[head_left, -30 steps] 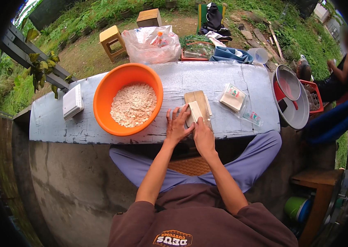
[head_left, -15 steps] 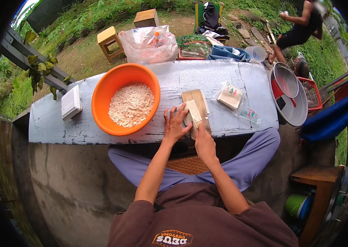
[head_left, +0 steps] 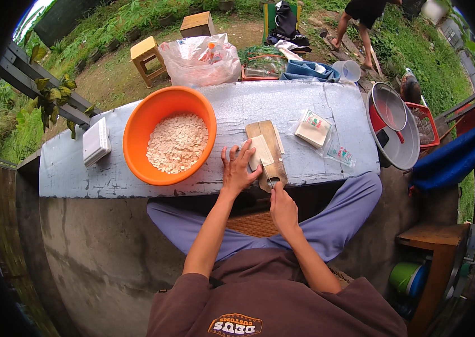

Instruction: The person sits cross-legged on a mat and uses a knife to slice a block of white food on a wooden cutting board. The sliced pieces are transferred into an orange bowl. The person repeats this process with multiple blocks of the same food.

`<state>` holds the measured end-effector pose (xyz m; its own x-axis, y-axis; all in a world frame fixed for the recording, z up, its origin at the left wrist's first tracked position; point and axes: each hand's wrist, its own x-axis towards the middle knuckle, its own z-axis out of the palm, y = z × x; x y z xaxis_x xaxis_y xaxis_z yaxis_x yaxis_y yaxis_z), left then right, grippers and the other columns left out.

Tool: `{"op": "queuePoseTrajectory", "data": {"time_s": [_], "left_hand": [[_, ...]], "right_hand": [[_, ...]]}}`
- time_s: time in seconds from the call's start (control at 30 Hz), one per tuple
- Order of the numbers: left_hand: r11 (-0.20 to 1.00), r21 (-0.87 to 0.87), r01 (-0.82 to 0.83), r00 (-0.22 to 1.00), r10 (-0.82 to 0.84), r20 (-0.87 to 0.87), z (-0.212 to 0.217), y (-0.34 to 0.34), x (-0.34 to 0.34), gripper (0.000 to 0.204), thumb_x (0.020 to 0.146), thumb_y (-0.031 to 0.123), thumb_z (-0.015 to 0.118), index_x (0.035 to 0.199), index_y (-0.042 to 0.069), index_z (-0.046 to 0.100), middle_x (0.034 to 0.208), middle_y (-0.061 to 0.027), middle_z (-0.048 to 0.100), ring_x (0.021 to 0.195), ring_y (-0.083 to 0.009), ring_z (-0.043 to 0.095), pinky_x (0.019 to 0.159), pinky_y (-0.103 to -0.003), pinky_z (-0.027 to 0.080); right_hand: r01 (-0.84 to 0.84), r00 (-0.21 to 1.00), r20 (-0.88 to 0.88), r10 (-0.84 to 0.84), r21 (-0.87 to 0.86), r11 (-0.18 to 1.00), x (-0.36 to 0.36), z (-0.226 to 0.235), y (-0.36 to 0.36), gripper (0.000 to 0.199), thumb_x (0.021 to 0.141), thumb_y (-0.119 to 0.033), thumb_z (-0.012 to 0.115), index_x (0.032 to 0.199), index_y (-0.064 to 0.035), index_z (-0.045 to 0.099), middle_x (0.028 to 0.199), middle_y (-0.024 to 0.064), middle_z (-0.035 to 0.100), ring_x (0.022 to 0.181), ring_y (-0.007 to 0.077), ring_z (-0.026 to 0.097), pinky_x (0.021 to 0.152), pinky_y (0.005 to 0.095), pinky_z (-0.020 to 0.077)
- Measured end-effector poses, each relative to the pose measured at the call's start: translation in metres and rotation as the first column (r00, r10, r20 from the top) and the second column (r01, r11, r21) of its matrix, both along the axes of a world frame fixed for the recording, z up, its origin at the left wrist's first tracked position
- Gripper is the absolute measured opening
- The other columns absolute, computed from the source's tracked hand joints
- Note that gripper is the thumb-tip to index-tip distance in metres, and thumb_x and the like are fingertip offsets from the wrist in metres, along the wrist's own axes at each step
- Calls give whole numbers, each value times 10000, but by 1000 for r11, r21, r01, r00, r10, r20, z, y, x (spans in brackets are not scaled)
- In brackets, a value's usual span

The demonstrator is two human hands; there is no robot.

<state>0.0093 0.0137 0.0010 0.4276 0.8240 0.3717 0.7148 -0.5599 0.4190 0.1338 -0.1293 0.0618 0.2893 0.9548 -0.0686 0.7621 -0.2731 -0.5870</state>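
A wooden cutting board (head_left: 273, 135) lies near the table's front edge, with a stack of pale, thin wrapper sheets (head_left: 260, 150) on it. My left hand (head_left: 238, 172) steadies the stack from its left side, fingers spread and thumb at the near end. In my right hand (head_left: 284, 210), closed round the handle, is a knife (head_left: 270, 181); its blade points away over the board's near end, beside the thumb. A narrow pale strip (head_left: 279, 139) lies along the board's right edge. Left of my hands, a large orange basin (head_left: 131, 143) holds many small cut pale pieces.
To the right sits an opened clear packet of pale sheets (head_left: 313, 130). A white lidded box (head_left: 96, 142) stands at the table's left end. Past the right edge are a metal basin (head_left: 411, 153) and a strainer (head_left: 389, 106). A person (head_left: 361, 22) is beyond the table.
My right hand has drawn the knife back toward me, off the stack. My left hand keeps its place. The person at the far right has moved left and farther off.
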Motion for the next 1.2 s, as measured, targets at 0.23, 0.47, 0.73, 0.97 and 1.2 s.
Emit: {"op": "queuePoseTrajectory", "data": {"time_s": [0.23,0.47,0.73,0.97,1.2], "left_hand": [[1000,16,1,1000,-1,-12,-3,0,-3,477,837,398,670,1229,130,620,1507,16,479,1309,-236,390,1205,-495,123],[999,-44,12,997,-8,83,-4,1,-4,417,861,343,666,1208,113,645,1477,-21,514,1305,-260,419,1193,-489,138],[999,-38,8,991,-3,133,0,0,-5,390,832,346,704,1138,107,677,1411,-15,574,1286,-233,453,1193,-449,137],[998,-55,36,989,-28,148,-4,1,-7,431,793,319,752,1160,107,667,1431,-31,560,1294,-259,445,1181,-471,153],[998,-56,-37,991,44,124,-5,3,-4,577,810,329,734,1305,81,571,1467,-111,498,1378,-287,368,1188,-501,144]], "right_hand": [[30,998,-45,-32,-30,999,2,9,-9,150,1049,-221,445,1088,-76,444,884,213,657,803,474,649,672,588,507],[33,992,-127,-23,73,997,4,14,14,153,1044,-196,450,1067,-46,438,908,270,659,826,507,624,677,599,471],[-38,990,-129,49,89,995,-1,17,74,155,1036,-174,449,1064,-22,439,904,285,658,830,522,622,686,604,469],[-58,991,-116,66,70,996,-2,12,84,143,1028,-157,438,1059,-18,436,884,288,654,822,524,625,685,606,469],[-38,992,-119,46,65,997,-2,14,83,155,1028,-168,450,1056,-15,450,876,290,653,836,518,628,712,592,472]]}}
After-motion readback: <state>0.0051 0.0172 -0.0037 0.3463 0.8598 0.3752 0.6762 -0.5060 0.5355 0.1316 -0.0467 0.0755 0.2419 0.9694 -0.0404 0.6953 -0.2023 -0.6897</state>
